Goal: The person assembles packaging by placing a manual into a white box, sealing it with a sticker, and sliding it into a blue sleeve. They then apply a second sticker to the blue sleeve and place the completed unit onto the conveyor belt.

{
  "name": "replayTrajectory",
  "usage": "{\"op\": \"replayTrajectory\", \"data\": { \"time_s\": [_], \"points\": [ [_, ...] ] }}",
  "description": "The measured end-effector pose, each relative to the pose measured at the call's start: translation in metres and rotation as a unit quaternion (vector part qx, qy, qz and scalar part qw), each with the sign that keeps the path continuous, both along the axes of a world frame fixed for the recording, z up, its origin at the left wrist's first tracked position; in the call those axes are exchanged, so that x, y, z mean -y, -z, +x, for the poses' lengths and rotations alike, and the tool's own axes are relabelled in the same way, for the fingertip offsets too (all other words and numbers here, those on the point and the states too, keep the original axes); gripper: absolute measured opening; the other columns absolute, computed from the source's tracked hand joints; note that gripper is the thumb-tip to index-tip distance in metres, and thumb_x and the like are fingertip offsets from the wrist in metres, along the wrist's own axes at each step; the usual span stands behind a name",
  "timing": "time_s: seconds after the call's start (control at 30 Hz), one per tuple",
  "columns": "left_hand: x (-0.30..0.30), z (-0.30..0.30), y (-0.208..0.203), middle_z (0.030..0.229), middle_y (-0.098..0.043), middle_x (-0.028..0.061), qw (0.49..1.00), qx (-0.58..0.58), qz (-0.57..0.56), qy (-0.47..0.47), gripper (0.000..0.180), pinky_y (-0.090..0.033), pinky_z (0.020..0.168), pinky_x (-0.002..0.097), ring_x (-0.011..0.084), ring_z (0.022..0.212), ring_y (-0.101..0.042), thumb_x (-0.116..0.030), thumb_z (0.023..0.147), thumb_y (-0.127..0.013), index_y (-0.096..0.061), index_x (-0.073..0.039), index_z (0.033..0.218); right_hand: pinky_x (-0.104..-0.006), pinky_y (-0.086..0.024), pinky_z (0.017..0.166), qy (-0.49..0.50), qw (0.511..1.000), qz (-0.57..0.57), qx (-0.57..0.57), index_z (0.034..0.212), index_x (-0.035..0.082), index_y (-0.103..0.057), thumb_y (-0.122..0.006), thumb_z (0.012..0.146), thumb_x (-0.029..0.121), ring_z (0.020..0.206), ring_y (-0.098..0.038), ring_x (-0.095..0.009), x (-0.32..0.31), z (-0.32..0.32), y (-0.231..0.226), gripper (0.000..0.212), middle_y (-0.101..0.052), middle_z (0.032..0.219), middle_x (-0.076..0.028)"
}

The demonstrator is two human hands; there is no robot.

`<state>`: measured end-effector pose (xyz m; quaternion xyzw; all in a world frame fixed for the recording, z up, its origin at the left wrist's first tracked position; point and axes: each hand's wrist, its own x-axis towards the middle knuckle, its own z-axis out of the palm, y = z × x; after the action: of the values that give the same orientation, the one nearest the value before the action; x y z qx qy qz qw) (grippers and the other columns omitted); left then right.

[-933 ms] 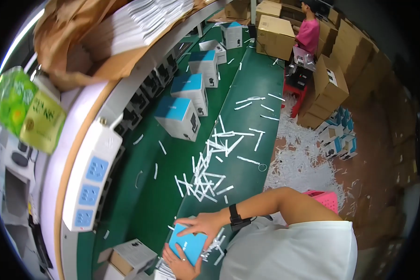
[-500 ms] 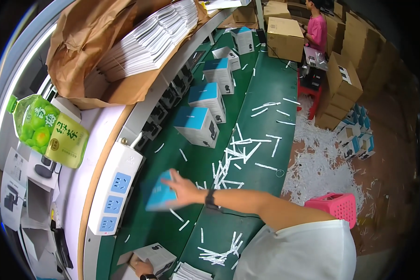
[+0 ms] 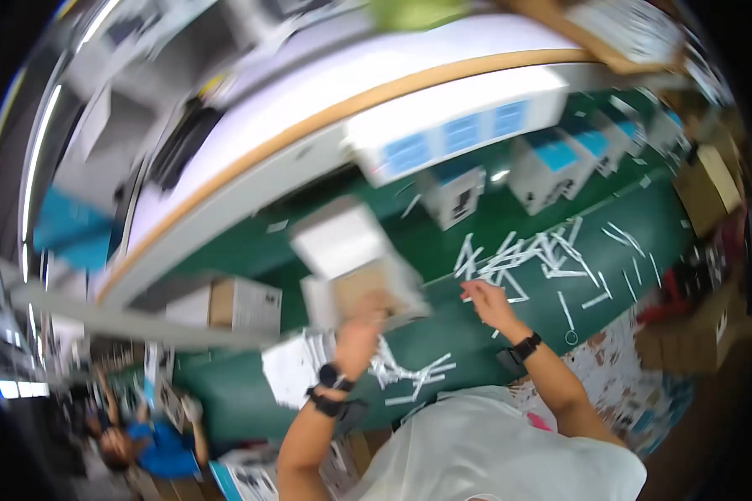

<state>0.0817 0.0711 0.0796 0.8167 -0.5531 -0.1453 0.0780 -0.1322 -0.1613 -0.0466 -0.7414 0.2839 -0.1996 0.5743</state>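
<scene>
My left hand [image 3: 362, 334], with a watch on its wrist, is at the near side of a white box [image 3: 405, 288] whose lid stands raised. Brown cardboard shows inside the box. Blur smears these fingers, so their grip on the box is unclear. To the right, my right hand [image 3: 491, 307] hovers over the green table [image 3: 443, 334], fingers stretched out and nothing in them. Beyond it a closed white box with a blue top [image 3: 455, 196] stands near the power strip [image 3: 459, 129]. A stack of white paper [image 3: 291, 367] lies beside my left wrist.
White paper strips [image 3: 526, 259] lie scattered over the table. More blue-topped boxes [image 3: 551, 167] stand in a row at the far right. Another open box [image 3: 246, 305] is at the left. A co-worker in blue [image 3: 165, 451] sits at the lower left.
The view has swung left. My right hand has let go of the blue-topped box, which now stands on the table, and has drawn back. My left hand stays at the open box.
</scene>
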Motion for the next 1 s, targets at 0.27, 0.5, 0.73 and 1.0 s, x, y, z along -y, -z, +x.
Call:
{"op": "replayTrajectory", "data": {
  "time_s": [0.27,0.5,0.73,1.0],
  "points": [
    [-0.016,-0.060,0.002,0.142,-0.052,0.0196,0.962,-0.035,-0.265,0.059,0.023,-0.042,0.113,0.0458,0.0376,0.136,-0.047,0.002,0.082,-0.064,-0.058,0.002,0.105,-0.0238,-0.047,0.057,-0.139,0.984,0.102,-0.049,0.121,0.000,-0.064,-0.051,0.107,0.025,0.061,-0.057,-0.008,-0.034,-0.014,0.002,0.032,-0.073,0.097,-0.006],
    [-0.132,-0.023,0.059,0.139,-0.051,0.0267,0.918,0.017,-0.242,-0.314,0.051,-0.050,0.099,0.0428,0.0436,0.123,-0.054,-0.017,0.079,-0.078,-0.055,0.000,0.120,-0.0229,-0.048,0.059,-0.151,0.980,0.105,-0.080,0.119,0.000,-0.064,-0.051,0.106,0.021,0.064,-0.056,-0.007,-0.043,-0.034,0.018,0.027,-0.072,0.099,-0.008],
    [-0.180,0.023,0.157,0.126,-0.053,0.0309,0.857,0.121,-0.033,-0.500,0.063,-0.037,0.108,0.0524,0.0459,0.121,-0.049,-0.023,0.077,-0.071,-0.053,0.005,0.131,-0.0211,-0.040,0.056,-0.104,0.994,-0.029,0.008,0.131,0.001,-0.059,-0.073,0.090,0.019,0.066,-0.052,-0.006,-0.062,-0.004,-0.003,0.047,-0.066,0.110,-0.003],
    [-0.192,0.032,0.134,0.093,-0.067,0.0204,0.878,0.103,-0.133,-0.449,0.023,-0.053,0.076,0.0501,0.0414,0.085,-0.065,-0.025,0.090,-0.063,-0.073,-0.006,0.099,-0.0325,-0.051,0.094,-0.006,0.996,0.067,0.057,0.139,-0.005,-0.047,-0.070,0.086,0.010,0.110,-0.064,-0.019,-0.093,0.048,-0.033,0.060,-0.063,0.127,-0.014]
  ]
}}
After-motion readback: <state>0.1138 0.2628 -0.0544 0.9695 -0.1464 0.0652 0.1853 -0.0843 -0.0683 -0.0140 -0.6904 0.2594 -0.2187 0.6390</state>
